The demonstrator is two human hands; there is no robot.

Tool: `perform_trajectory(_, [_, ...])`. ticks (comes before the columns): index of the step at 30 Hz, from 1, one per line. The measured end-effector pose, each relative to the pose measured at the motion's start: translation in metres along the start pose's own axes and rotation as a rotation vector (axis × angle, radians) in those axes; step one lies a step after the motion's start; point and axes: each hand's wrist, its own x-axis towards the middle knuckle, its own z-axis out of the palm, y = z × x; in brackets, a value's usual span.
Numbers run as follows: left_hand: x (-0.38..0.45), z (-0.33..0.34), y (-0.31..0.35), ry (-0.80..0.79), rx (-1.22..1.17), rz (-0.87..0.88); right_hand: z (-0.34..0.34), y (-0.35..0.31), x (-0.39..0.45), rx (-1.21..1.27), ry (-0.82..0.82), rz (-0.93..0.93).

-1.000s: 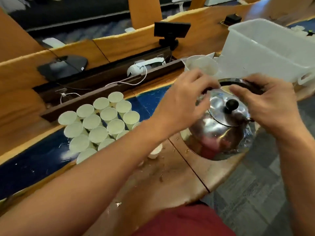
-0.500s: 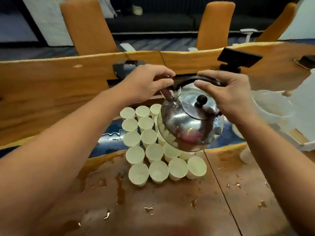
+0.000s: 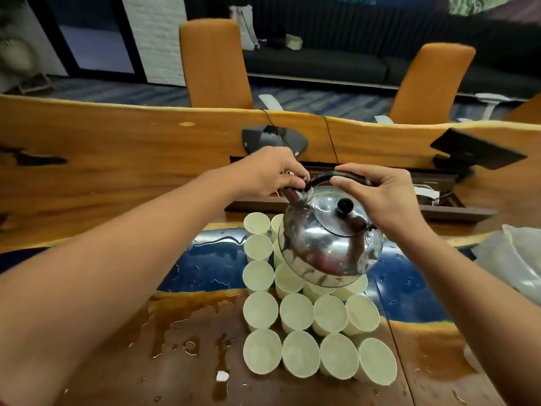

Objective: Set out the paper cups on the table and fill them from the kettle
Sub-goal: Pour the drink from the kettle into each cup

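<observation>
Two orange chairs [image 3: 216, 63] behind wet counter [image 3: 187, 344]; plastic tub [image 3: 515, 259] at right edge. Steel kettle [image 3: 330, 244] held above packed cluster of paper cups [image 3: 295, 312], hiding several; roughly sixteen visible, count uncertain. Right hand [image 3: 383, 197] fingers curled round black handle; left hand [image 3: 275, 174] pinching spout end. Both gripping kettle.
</observation>
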Motion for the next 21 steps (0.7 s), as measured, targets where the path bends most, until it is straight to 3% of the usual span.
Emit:
perform_trajectory(7, [0.014,-0.011,-0.017,-0.067,0.038,-0.024,0.015,0.008,0.016,-0.003,-0.036,0.002])
perform_trajectory(21, [0.018,0.004,-0.04,-0.001,0.034,-0.047,0.03,0.013,0.035,-0.126,-0.113,0.025])
